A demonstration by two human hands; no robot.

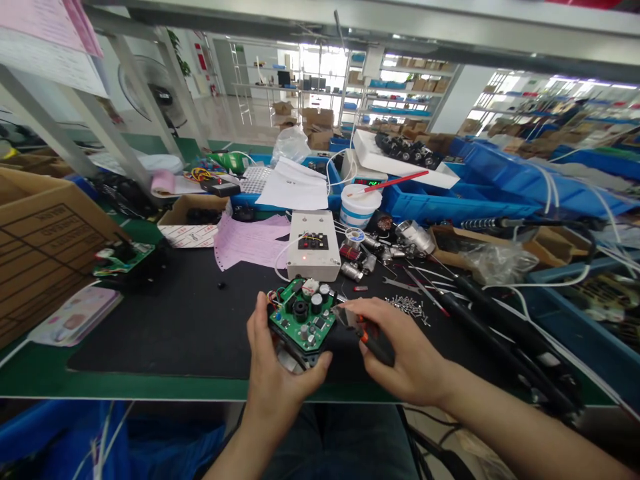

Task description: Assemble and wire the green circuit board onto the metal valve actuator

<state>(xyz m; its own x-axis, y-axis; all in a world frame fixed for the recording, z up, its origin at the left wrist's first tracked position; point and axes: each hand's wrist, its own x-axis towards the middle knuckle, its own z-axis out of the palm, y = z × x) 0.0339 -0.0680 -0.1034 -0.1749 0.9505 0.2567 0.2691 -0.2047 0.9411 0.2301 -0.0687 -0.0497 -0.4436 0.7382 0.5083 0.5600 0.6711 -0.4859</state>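
A worker at a cluttered electronics bench held a green circuit board (pixel 301 322), seated on a dark housing, just in front of the white test box (pixel 313 245) with its red lamp lit. The left hand (pixel 274 373) was clamped around the board's near edge and the housing beneath, thumb tucked under the front corner. The right hand (pixel 400 353) was closed on orange-handled cutters (pixel 361 328), whose tip met the board's right edge; whether the blades were apart or together could not be made out. A scatter of loose screws (pixel 407 305) lay to the right of the box, a white tub (pixel 359 205) with a red-handled brush stood behind it, and pink paper sheets (pixel 250 241) spread to its left. Judged from this pose, clean work here would call for keeping the board braced, nipping only the intended lead, and steering the tip clear of the neighbouring capacitors.
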